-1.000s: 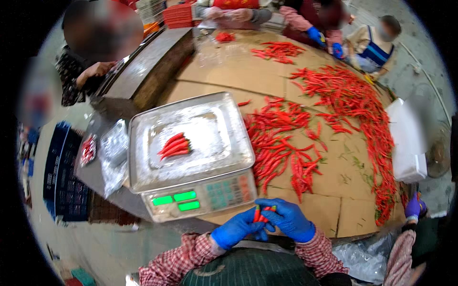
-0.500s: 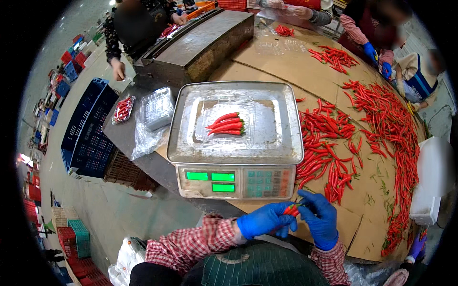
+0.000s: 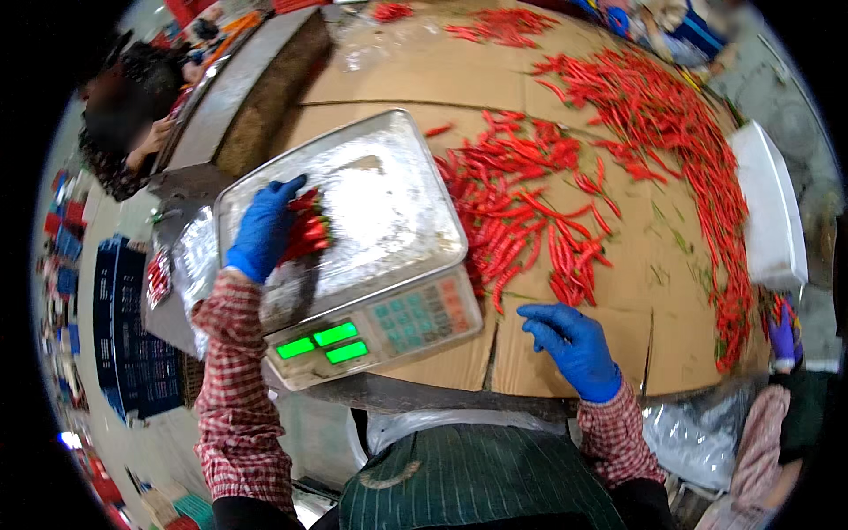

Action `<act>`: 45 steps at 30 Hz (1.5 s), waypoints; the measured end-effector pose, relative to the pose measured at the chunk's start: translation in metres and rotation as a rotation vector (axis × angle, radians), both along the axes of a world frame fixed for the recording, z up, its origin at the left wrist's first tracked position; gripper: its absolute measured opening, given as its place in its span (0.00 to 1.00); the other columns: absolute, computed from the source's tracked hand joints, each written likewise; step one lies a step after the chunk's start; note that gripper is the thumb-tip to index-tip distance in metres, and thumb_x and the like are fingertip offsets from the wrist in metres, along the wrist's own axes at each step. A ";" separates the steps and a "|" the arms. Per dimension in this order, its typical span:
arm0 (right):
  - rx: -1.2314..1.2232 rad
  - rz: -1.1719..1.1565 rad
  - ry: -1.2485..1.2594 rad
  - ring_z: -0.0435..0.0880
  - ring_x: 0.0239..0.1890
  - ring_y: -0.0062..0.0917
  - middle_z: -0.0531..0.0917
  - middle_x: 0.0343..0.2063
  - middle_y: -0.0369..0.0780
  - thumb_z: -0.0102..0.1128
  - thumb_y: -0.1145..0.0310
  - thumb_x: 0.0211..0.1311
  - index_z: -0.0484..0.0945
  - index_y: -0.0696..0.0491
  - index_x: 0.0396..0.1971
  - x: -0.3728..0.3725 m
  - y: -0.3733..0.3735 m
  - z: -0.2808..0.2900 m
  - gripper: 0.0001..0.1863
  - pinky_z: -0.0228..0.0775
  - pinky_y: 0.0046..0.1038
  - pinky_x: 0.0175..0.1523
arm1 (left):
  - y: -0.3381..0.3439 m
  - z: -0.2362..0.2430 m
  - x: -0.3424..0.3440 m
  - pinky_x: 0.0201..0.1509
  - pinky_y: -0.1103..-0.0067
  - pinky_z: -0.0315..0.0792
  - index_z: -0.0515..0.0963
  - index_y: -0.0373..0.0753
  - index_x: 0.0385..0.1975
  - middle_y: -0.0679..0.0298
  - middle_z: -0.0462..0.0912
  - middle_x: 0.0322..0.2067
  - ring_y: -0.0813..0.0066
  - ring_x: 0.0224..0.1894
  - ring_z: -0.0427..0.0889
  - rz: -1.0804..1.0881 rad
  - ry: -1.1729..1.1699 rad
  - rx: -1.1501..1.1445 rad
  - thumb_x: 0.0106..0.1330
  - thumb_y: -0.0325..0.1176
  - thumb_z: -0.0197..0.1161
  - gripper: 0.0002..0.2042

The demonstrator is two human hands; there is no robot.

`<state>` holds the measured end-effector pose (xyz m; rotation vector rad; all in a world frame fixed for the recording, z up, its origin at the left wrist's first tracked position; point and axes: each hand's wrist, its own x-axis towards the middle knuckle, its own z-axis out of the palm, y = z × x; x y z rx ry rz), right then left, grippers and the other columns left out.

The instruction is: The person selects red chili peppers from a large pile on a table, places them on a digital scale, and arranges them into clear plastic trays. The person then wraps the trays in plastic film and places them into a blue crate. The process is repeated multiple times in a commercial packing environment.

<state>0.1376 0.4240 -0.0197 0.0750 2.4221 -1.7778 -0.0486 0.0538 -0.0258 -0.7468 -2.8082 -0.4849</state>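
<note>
My left hand [image 3: 265, 223], in a blue glove, reaches onto the steel tray [image 3: 389, 203] of the scale [image 3: 406, 322], its fingers closed at a bunch of red chillies [image 3: 311, 228] that is partly hidden by it. My right hand [image 3: 567, 343], also gloved, is held over the cardboard at the front right of the scale, fingers loosely apart with nothing between them. Just beyond it lies a heap of red chillies [image 3: 521, 234].
More chillies [image 3: 693, 203] line the table's right side beside a white box [image 3: 764, 208]. Left are plastic packs [image 3: 190, 256], a metal block [image 3: 247, 88] and blue crates [image 3: 132, 336]. Co-workers [image 3: 132, 115] stand around the table; a purple-gloved hand [image 3: 782, 336] shows at right.
My left hand has left my right hand and moved up-left onto the tray's chillies. My right hand, earlier holding chillies with the left, now has nothing in it. The view has shifted.
</note>
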 end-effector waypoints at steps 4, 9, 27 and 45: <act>-0.006 -0.176 -0.040 0.73 0.21 0.16 0.75 0.22 0.37 0.55 0.70 0.52 0.74 0.55 0.37 -0.006 0.027 -0.024 0.11 0.65 0.18 0.27 | 0.019 0.030 0.001 0.51 0.76 0.61 0.68 0.41 0.48 0.55 0.70 0.43 0.62 0.47 0.68 -0.129 -0.192 0.099 0.47 0.16 0.53 0.24; 0.316 -0.244 -0.005 0.77 0.24 0.31 0.77 0.26 0.45 0.58 0.60 0.49 0.70 0.56 0.41 -0.058 0.028 -0.056 0.21 0.68 0.28 0.28 | 0.031 0.068 0.030 0.54 0.77 0.59 0.68 0.40 0.48 0.57 0.70 0.47 0.64 0.50 0.67 0.003 -0.053 0.070 0.49 0.18 0.54 0.22; -0.284 -0.172 -0.279 0.71 0.19 0.13 0.73 0.21 0.35 0.58 0.71 0.48 0.70 0.53 0.40 -0.056 0.050 -0.049 0.16 0.65 0.17 0.22 | 0.185 0.015 0.148 0.51 0.79 0.63 0.61 0.34 0.52 0.59 0.71 0.45 0.73 0.47 0.71 -0.105 -1.113 1.025 0.56 0.18 0.50 0.21; -0.468 -0.105 -0.177 0.74 0.25 0.16 0.76 0.27 0.36 0.51 0.73 0.55 0.70 0.54 0.37 0.009 0.017 -0.027 0.09 0.68 0.20 0.30 | 0.211 -0.030 0.164 0.45 0.79 0.68 0.58 0.33 0.52 0.57 0.73 0.43 0.70 0.43 0.73 -0.041 -1.599 1.488 0.60 0.27 0.49 0.20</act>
